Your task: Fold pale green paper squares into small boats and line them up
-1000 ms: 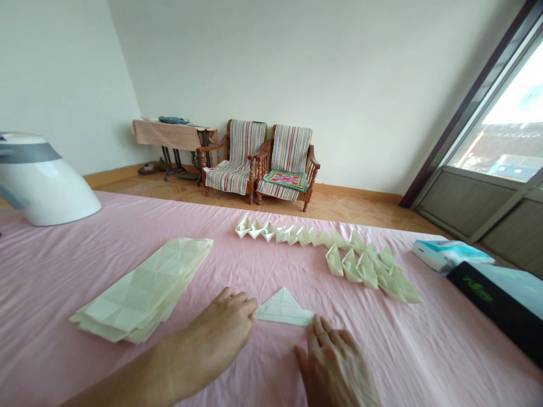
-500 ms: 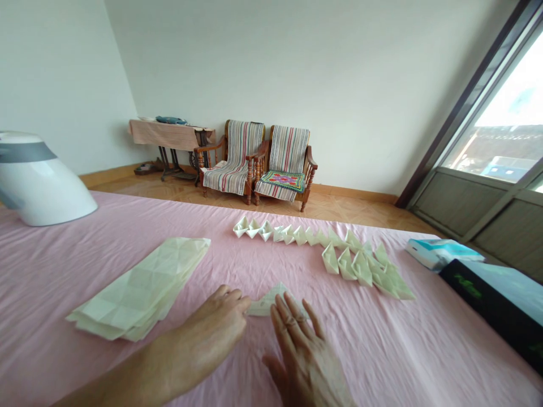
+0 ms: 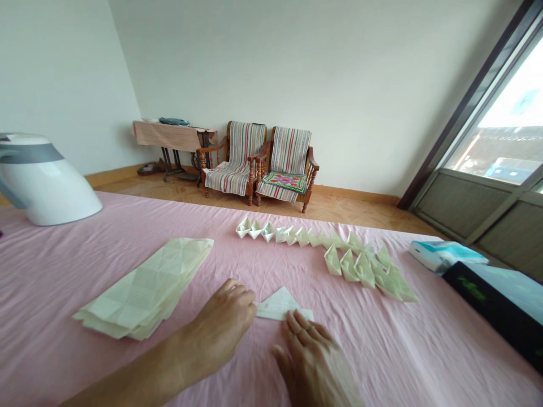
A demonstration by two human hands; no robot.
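A small sheet of pale paper, folded to a peak with a straight band along its lower edge, lies on the pink cloth in front of me. My left hand is closed, its curled fingers at the paper's left end; the fingertips are partly hidden. Laid flat, my right hand presses its stretched fingertips on the lower right edge of the paper. To the left is a stack of creased paper sheets. Beyond the hands, several folded paper boats stand in rows, some nested closely together.
A white and grey kettle stands at the table's left. At the right lie a blue and white packet and a black box. The pink tablecloth is wrinkled. Two wooden armchairs stand beyond the table.
My right hand has slid down toward me and its fingers have drawn together, baring more of the folded paper. The left hand stays at the paper's left end. The view has shifted slightly.
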